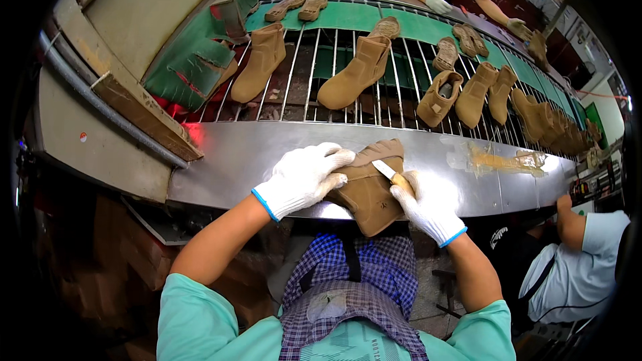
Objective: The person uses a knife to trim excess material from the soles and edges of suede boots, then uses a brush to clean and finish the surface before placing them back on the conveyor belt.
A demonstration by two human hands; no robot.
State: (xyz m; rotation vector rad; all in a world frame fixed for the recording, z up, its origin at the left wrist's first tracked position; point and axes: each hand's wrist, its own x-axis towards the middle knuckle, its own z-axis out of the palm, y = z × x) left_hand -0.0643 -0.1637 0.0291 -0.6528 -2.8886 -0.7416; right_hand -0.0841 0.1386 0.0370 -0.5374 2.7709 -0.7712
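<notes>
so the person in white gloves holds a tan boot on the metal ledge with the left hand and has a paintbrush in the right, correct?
Not quite: the right hand holds a small knife, not a paintbrush. The head view shows its blade on the tan boot, which the left hand steadies on the metal ledge.

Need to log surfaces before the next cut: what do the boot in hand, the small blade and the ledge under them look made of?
Boot: tan, matte, looks like suede or a similar napped fabric; no shine. Blade: pale, glinting, probably steel, in the right hand. Ledge: brushed sheet metal, reflecting light. The left hand wears a white knit glove, blue-edged.
</notes>
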